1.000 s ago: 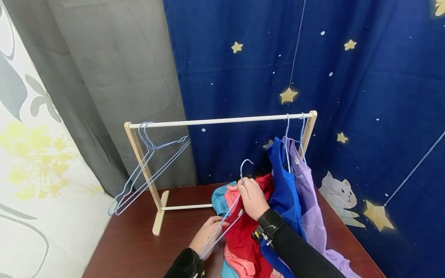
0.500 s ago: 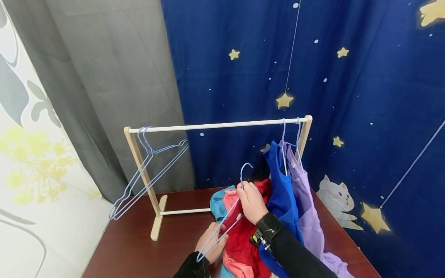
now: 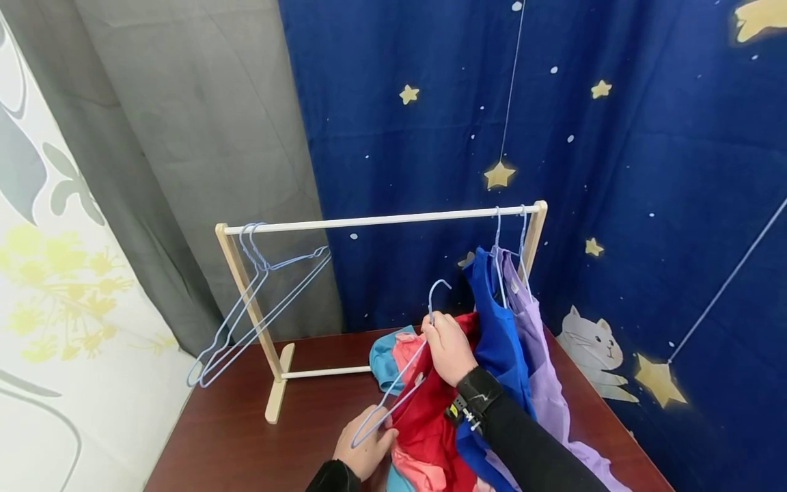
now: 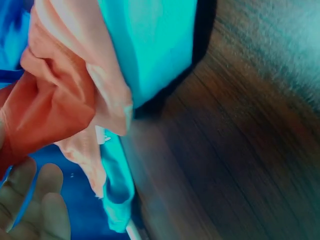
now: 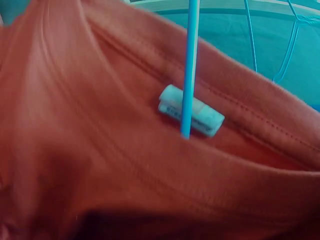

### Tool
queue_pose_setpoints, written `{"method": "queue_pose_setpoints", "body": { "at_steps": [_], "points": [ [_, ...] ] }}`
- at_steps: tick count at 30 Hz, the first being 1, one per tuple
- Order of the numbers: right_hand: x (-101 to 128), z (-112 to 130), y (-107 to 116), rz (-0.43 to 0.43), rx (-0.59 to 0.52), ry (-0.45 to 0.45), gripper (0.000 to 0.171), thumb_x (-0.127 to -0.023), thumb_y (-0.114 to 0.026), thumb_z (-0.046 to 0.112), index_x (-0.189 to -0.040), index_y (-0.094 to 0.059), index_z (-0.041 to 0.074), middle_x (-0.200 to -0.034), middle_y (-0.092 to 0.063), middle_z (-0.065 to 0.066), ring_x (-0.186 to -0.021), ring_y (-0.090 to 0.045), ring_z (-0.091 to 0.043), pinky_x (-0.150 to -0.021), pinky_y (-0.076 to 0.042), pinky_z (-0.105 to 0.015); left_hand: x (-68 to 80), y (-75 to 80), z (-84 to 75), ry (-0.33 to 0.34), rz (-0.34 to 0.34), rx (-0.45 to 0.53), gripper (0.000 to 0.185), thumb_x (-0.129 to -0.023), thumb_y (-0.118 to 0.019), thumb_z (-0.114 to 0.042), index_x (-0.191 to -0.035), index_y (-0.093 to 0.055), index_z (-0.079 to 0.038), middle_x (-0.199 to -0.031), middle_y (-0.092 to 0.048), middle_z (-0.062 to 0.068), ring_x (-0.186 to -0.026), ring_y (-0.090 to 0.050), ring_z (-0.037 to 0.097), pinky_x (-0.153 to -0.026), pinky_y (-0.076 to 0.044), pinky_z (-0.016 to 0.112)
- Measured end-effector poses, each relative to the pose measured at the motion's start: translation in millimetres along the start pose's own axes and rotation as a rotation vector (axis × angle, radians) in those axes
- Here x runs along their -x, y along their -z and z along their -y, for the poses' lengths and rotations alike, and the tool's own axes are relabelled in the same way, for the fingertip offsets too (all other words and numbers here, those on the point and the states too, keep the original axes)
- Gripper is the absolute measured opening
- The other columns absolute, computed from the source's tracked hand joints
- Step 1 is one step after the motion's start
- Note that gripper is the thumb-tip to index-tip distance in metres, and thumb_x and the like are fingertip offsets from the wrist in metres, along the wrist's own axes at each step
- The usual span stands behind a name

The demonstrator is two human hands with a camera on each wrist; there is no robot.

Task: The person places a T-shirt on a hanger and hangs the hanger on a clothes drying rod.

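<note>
So the hanger point(image 5: 190, 70) pokes into the red top point(image 3: 424, 437) at the neckline, slanting near-left to far-right. My right hand point(image 3: 450, 348) pinches its neck; my left hand point(image 3: 363, 443), nearer its loose end, grips the red top's left edge.

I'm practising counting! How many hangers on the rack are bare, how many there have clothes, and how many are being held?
Bare hangers: 2
Hangers with clothes: 2
Held hanger: 1
Total: 5
</note>
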State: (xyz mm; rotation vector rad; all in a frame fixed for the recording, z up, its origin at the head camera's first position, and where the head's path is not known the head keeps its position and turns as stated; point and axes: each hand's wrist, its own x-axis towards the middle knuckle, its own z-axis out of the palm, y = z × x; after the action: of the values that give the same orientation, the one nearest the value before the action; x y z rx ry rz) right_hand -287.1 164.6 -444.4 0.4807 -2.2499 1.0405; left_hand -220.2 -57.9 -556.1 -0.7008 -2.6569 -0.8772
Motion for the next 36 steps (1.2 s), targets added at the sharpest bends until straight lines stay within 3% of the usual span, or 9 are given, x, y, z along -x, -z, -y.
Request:
{"method": "queue_pose_setpoints", "body": {
  "at_steps": [9,14,22,32,36],
  "points": [
    [-2,-7,2,0.000,0.023,-0.024,0.008,-0.102,-0.055,0.009,-0.095,-0.059,0.008,-0.085,-0.055,-0.003,-0.088,-0.056,-0.023,-0.078,-0.047,-0.043,15.1,20.9,1.0,0.056,0.042,0.082,0.023,-0.087,-0.077,-0.027,-0.086,-0.054,-0.027,-0.078,-0.047,-0.016,-0.067,-0.046,0.001,-0.057,-0.041,0.024],
    [-2,-7,3,0.005,0.015,-0.035,0.009,-0.102,-0.054,0.009,-0.095,-0.059,0.008,-0.085,-0.056,-0.003,-0.086,-0.056,-0.022,-0.076,-0.047,-0.042,18.7,33.1,5.0,0.023,0.056,0.076,0.020,-0.089,-0.076,-0.027,-0.088,-0.056,-0.025,-0.083,-0.052,-0.016,-0.071,-0.048,0.000,-0.061,-0.044,0.025],
    [-5,-8,2,-0.025,0.018,0.005,0.009,-0.101,-0.055,0.006,-0.093,-0.058,0.007,-0.083,-0.055,-0.004,-0.084,-0.054,-0.024,-0.074,-0.045,-0.042,21.4,46.3,7.7,-0.052,-0.013,0.047,0.019,-0.087,-0.078,-0.023,-0.088,-0.059,-0.024,-0.081,-0.048,-0.016,-0.068,-0.045,-0.002,-0.059,-0.041,0.022],
    [-3,-15,4,-0.016,0.041,0.005,0.009,-0.102,-0.055,0.008,-0.094,-0.059,0.007,-0.082,-0.054,-0.001,-0.085,-0.053,-0.023,-0.075,-0.044,-0.041,23.5,60.4,-0.5,0.034,0.084,0.083,0.021,-0.087,-0.080,-0.025,-0.084,-0.059,-0.023,-0.080,-0.052,-0.016,-0.067,-0.047,-0.003,-0.057,-0.045,0.021],
    [-2,-19,5,-0.018,0.058,0.002,0.008,-0.102,-0.056,0.008,-0.094,-0.059,0.008,-0.082,-0.054,0.000,-0.086,-0.053,-0.022,-0.075,-0.044,-0.040,23.7,63.1,0.3,-0.009,0.042,0.082,0.022,-0.085,-0.081,-0.022,-0.081,-0.060,-0.026,-0.080,-0.054,-0.018,-0.068,-0.049,-0.005,-0.058,-0.046,0.021]
  ]
}}
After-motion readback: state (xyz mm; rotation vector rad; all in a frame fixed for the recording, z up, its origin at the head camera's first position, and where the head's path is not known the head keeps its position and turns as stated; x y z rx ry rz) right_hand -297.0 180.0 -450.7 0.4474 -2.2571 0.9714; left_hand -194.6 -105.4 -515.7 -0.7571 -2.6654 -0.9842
